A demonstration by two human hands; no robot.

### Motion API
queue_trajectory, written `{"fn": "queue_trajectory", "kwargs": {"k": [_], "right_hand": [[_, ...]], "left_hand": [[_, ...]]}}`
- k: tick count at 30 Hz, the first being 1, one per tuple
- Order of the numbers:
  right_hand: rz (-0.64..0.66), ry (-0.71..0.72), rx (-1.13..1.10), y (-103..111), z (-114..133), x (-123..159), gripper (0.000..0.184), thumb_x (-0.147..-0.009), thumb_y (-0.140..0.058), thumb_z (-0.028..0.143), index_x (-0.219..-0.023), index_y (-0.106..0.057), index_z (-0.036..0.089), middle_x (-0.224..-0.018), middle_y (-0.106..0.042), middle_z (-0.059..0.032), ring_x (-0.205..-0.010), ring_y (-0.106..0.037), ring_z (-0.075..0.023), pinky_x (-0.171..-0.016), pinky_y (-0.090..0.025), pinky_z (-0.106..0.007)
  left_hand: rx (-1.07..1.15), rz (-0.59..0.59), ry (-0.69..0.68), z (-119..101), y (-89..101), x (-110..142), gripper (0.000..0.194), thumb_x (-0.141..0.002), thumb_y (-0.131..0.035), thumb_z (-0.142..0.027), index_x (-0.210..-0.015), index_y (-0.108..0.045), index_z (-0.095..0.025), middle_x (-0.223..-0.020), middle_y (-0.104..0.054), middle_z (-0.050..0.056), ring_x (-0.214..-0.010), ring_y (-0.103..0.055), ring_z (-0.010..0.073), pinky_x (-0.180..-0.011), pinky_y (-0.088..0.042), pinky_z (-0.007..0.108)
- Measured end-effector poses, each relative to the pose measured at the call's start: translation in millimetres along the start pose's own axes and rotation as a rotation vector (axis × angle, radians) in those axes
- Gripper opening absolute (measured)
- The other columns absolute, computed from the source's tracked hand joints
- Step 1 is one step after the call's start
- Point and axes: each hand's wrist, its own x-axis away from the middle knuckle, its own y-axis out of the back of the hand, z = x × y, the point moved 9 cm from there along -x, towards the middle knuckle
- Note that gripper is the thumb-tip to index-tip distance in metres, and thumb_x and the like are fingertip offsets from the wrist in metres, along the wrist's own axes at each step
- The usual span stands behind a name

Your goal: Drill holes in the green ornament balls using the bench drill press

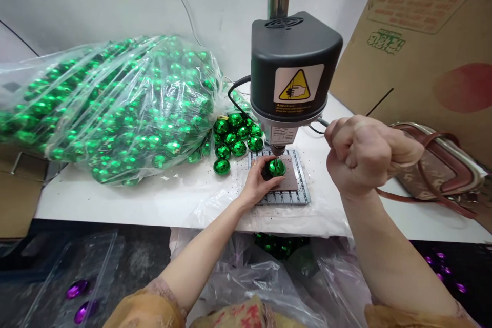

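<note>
My left hand [259,180] curls thumb and fingers around a shiny green faceted ball [277,167]. The ball sits on a small brown pad [292,177] over the slotted metal base [303,192] of a bench drill press [295,56]. Directly above the ball is the drill's chuck [278,150], and the bit appears to meet the ball's top. To the right of the drill head, my right hand [369,154] is closed in a fist around the drill press handle; the grip itself is hidden by the fingers, with a thin dark rod [380,101] showing behind.
Loose green balls [238,136] lie left of the drill, beside a large clear bag [146,107] full of them. A handbag [442,164] and a big cardboard box [430,36] stand at right. Plastic sheeting [246,287] hangs below the table edge. Purple balls [77,289] lie lower left.
</note>
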Motion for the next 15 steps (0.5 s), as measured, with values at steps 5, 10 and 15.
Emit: {"fn": "queue_trajectory", "kwargs": {"k": [5, 10, 15], "right_hand": [[0.042, 0.1, 0.005, 2.6, 0.9, 8.3, 0.054, -0.083, -0.059, 0.016, -0.048, -0.018, 0.016, -0.045, -0.025, 0.0051, -0.042, -0.026, -0.0043, -0.046, -0.025, -0.027], [0.059, 0.224, 0.014, 3.4, 4.3, 13.2, 0.049, -0.082, -0.056, 0.014, -0.053, -0.016, 0.017, -0.048, -0.023, 0.0052, -0.042, -0.023, -0.0046, -0.044, -0.025, -0.027], [0.069, 0.274, 0.037, 5.3, 3.5, 17.7, 0.048, -0.08, -0.057, 0.014, -0.054, -0.017, 0.017, -0.048, -0.026, 0.0051, -0.042, -0.024, -0.0049, -0.043, -0.026, -0.028]], "left_hand": [[-0.004, -0.002, 0.006, -0.3, 0.3, -0.6, 0.055, -0.076, -0.084, -0.041, -0.122, -0.06, -0.023, -0.121, -0.066, 0.009, -0.116, -0.061, 0.029, -0.103, -0.046, 0.046], [0.003, -0.005, 0.011, -2.2, 0.9, -0.5, 0.054, -0.076, -0.084, -0.039, -0.122, -0.06, -0.023, -0.122, -0.067, 0.009, -0.117, -0.06, 0.0286, -0.105, -0.045, 0.046], [-0.002, 0.003, 0.021, -3.6, 0.6, 0.1, 0.054, -0.077, -0.083, -0.038, -0.123, -0.06, -0.023, -0.122, -0.066, 0.008, -0.116, -0.061, 0.0276, -0.104, -0.046, 0.044]]}}
